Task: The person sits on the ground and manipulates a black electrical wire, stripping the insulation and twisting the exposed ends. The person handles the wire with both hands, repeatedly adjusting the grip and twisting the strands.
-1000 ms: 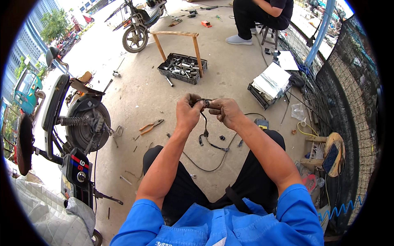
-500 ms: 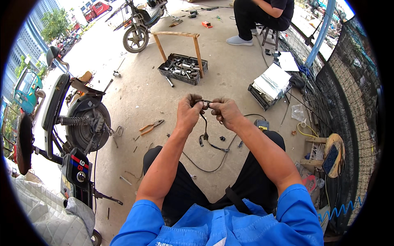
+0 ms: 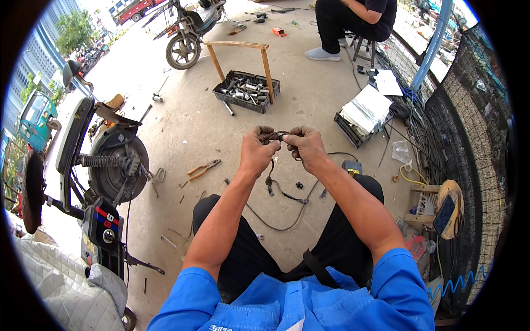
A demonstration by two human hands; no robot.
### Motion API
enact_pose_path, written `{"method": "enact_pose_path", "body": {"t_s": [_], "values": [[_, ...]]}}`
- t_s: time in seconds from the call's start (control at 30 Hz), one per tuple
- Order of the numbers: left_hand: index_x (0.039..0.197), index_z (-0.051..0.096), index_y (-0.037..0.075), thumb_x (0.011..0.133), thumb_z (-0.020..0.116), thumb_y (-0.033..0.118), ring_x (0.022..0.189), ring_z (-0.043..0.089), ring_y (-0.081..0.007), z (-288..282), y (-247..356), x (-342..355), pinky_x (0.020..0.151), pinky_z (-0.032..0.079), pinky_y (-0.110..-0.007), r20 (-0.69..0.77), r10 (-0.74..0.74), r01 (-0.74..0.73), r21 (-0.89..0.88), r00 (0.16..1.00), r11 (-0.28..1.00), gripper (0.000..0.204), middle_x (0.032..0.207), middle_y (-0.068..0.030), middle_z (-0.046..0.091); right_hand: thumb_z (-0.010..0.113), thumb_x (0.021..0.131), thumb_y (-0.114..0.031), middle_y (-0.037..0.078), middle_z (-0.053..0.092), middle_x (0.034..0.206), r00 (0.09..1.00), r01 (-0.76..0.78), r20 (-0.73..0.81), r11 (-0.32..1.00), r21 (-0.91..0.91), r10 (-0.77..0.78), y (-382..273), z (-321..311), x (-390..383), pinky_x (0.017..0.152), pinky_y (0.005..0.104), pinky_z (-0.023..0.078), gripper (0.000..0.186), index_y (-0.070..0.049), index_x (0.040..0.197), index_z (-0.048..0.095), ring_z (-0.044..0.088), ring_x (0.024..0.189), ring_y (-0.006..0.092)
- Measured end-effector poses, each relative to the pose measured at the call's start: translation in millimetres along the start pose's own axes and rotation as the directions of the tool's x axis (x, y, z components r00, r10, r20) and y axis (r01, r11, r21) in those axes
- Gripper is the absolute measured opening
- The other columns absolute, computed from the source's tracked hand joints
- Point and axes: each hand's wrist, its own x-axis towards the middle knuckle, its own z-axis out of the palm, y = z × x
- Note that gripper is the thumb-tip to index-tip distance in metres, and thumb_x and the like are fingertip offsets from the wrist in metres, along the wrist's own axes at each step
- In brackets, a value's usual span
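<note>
Both my hands are raised over the floor between my knees, pinching a thin black cable (image 3: 271, 166). My left hand (image 3: 257, 150) is closed on it near the looped part. Close beside it, my right hand (image 3: 306, 148) grips a small dark piece at the cable's end with thumb and fingers; its exact kind is too small to tell. From the left hand the cable hangs down to a small black connector (image 3: 269, 186) and runs on across the concrete in a loop. Pliers with orange handles (image 3: 204, 169) lie to the left of my left forearm.
A black crate of metal sockets (image 3: 237, 101) with a wooden handle stands ahead. Papers (image 3: 366, 108) top another crate at right. An electric scooter (image 3: 107, 220) lines the left, another scooter (image 3: 183, 51) stands far ahead. A seated person (image 3: 353, 25) is at far right. Netting (image 3: 475, 138) borders the right.
Both hands have shifted slightly, and the right hand has turned a little at the cable's end. The hanging connector has swung down and to the left.
</note>
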Motion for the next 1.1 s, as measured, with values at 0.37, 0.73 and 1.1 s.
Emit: {"method": "enact_pose_path", "body": {"t_s": [0.37, 0.73, 1.1], "values": [[0.118, 0.054, -0.012, 0.073, 0.069, -0.003, 0.078, 0.065, -0.0157, 3, 2, 0, 0.066, 0.053, -0.027, -0.053, -0.009, 0.008, -0.006, 0.999, 1.0, 0.048, 0.102, -0.0177, 0.07, 0.074, 0.081, -0.004, 0.005, 0.059, 0.072, 0.998, 0.035, -0.061, 0.999, 0.027, -0.033, 2, 0, 1, 0.047, 0.0254, 0.043, 0.017, 0.0, 0.089, 0.059, 0.054, 0.057, 0.0108], [0.112, 0.057, -0.01, 0.075, 0.072, -0.003, 0.08, 0.066, -0.0162, 6, -3, 0, 0.069, 0.054, -0.026, -0.093, 0.053, -0.055, -0.013, 0.994, 0.998, 0.041, 0.092, -0.014, 0.069, 0.077, 0.078, -0.009, 0.004, 0.062, 0.072, 0.997, 0.08, -0.018, 0.997, -0.02, -0.08, -1, 2, -3, 0.049, 0.0229, 0.043, 0.02, -0.002, 0.087, 0.062, 0.054, 0.056, 0.0092], [0.114, 0.057, -0.01, 0.076, 0.075, 0.001, 0.091, 0.069, -0.0186, 9, 4, -5, 0.078, 0.056, -0.029, -0.098, 0.067, -0.06, 0.075, 0.993, 0.995, 0.044, 0.1, -0.017, 0.071, 0.081, 0.079, -0.017, 0.004, 0.066, 0.076, 0.997, 0.067, -0.038, 0.998, -0.021, -0.067, 3, 2, -4, 0.046, 0.0202, 0.04, 0.024, -0.003, 0.091, 0.065, 0.062, 0.062, 0.0081]]}}
